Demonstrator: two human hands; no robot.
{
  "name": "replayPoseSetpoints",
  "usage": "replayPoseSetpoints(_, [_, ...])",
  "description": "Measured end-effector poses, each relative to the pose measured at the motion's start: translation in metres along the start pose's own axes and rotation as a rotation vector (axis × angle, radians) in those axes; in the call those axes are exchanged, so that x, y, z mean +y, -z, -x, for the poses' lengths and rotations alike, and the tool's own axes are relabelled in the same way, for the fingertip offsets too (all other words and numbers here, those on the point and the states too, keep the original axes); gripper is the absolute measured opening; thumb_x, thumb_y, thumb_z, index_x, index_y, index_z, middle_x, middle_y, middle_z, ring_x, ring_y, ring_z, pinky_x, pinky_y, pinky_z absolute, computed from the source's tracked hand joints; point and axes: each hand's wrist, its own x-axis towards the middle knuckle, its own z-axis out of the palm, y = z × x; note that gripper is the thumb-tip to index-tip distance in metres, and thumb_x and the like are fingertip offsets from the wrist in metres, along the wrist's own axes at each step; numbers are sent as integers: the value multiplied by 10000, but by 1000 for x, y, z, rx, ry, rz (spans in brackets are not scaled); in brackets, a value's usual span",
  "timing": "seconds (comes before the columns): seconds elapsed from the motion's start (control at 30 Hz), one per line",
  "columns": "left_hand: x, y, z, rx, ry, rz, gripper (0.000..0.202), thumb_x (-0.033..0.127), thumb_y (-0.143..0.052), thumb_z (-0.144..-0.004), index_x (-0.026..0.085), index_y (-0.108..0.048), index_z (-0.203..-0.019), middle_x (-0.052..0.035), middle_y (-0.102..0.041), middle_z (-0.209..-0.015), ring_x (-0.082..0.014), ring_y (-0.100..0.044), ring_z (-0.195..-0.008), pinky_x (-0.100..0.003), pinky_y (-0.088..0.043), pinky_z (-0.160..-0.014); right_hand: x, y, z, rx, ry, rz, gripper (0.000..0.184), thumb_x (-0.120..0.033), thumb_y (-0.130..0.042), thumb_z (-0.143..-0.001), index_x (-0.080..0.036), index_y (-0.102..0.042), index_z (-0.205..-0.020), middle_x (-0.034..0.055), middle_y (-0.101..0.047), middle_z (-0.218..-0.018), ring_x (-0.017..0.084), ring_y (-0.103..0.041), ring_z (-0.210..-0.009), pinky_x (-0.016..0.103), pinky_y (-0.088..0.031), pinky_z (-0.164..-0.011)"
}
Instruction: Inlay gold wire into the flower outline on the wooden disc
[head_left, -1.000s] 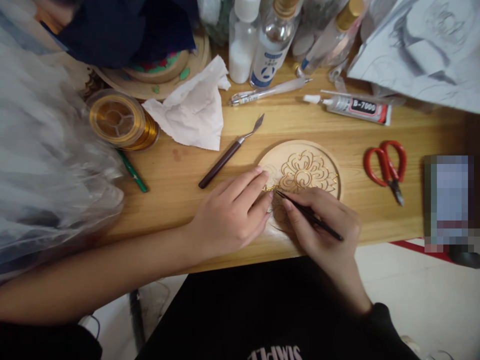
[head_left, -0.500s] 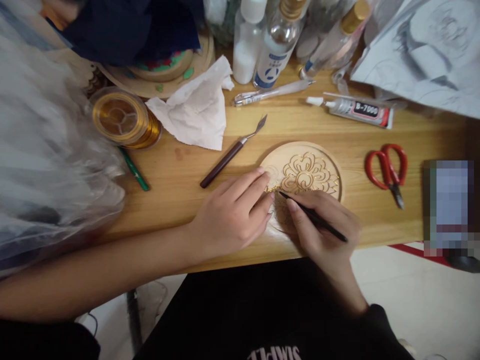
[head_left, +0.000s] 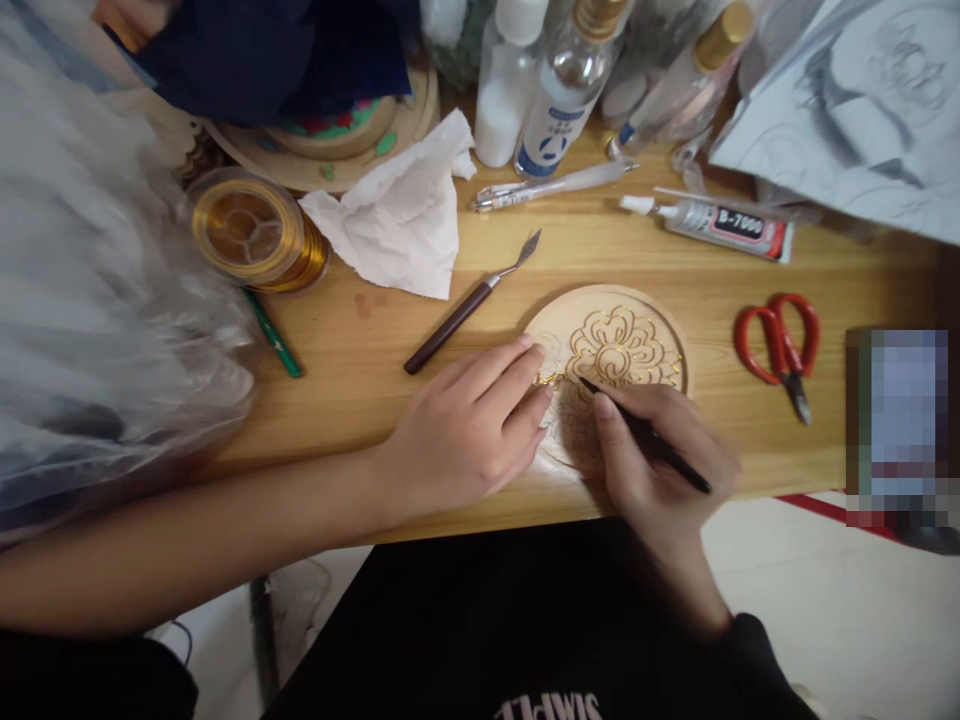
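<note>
A round pale wooden plate (head_left: 555, 310) with a raised rim lies on the table. Gold wire outlines a flower (head_left: 615, 345) on it, and fainter drawn lines show at its left and lower parts. My left hand (head_left: 469, 425) rests on the plate's left side, fingers stretched out, fingertips beside a short run of gold wire (head_left: 551, 379). In a pinch, my right hand (head_left: 664, 445) holds slim black tweezers (head_left: 649, 435). Their tip points at the lower left edge of the flower. My right hand covers the plate's lower right part.
Beyond the plate lie a palette knife (head_left: 457, 322), crumpled tissue (head_left: 405, 235), a pen (head_left: 555, 187) and a glue tube (head_left: 727, 225). Red-handled cutters (head_left: 780, 345) are at right. A gold wire spool (head_left: 255, 235) stands left near plastic sheeting (head_left: 97, 300); bottles (head_left: 559, 100) stand behind.
My right hand and the tweezers have shifted slightly right across the plate, with the tip moving away from my left fingertips. My left hand stays in place on the plate.
</note>
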Motion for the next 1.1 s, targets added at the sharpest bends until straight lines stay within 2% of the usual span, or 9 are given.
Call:
replayPoseSetpoints(0.13, [0, 0, 0, 11, -6, -3, 199, 204, -587, -906, 59, -669, -1013, -210, -674, -1180, -303, -643, -1153, -410, -581, -945, -1, 1, 0, 50, -11, 15, 209, -70, -701, -785, -233, -706, -916, -2, -713, -780, 157, -661, -671, 306, -536, -620])
replayPoseSetpoints(0.3, [-1, 0, -1, 18, -9, -21, 200, 219, -581, -913, 67, -669, -1007, -199, -680, -1171, -300, -645, -1146, -413, -589, -925, -1, 2, -1, -63, 51, -38, 245, -75, -712, -776, -227, -716, -968, 10, -729, -821, 161, -670, -698, 309, -544, -631])
replayPoseSetpoints(0.5, [-1, 0, 0, 0, -5, -27, 202, 230, -578, -918, 78, -667, -1016, -190, -673, -1187, -289, -636, -1162, -412, -587, -933, 1, 2, -2, -123, 50, -24, 234, -102, -704, -795, -231, -714, -990, 16, -745, -851, 165, -682, -714, 322, -561, -636])
replayPoseSetpoints(0.67, [0, 0, -1, 15, -12, -15, 208, 215, -589, -907, 47, -674, -997, -218, -677, -1167, -316, -648, -1138, -423, -590, -925, 1, 2, -2, -153, 51, -26, 254, -81, -706, -786, -226, -710, -995, 18, -747, -878, 164, -689, -754, 317, -568, -662])
replayPoseSetpoints(1.1, [0, -1, 0, 7, -6, -22, 209, 220, -576, -917, 58, -670, -1009, -210, -675, -1178, -304, -639, -1156, -406, -584, -940, 3, 3, -3, -193, 96, -49, 284, -45, -699, -778, -206, -699, -1011, 26, -742, -891, 156, -681, -767, 307, -557, -673])
